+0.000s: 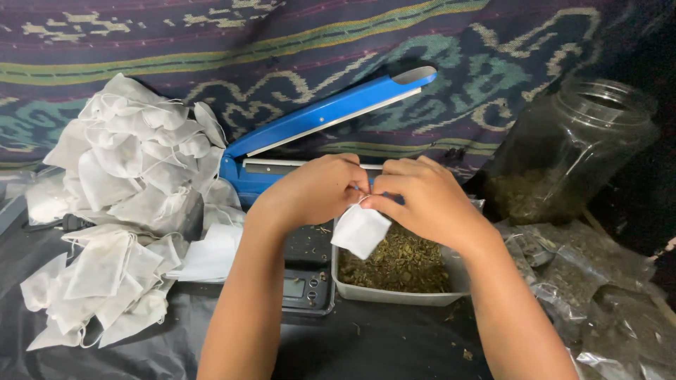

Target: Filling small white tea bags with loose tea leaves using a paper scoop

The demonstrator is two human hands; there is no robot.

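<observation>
White and papery, a small filter bag (360, 231) hangs over a clear tray of dried green herb (398, 266), its top edge pinched by the left hand (317, 190) and right hand (422, 200), each grip pressed together on it. Behind them a blue heat sealer (317, 119) stands with its arm raised. A heap of white bags (127, 197) lies on the dark surface (366, 348) to the left, a small digital scale (306, 285) sits beside the tray, and a clear jar (570, 148) stands to the right.
</observation>
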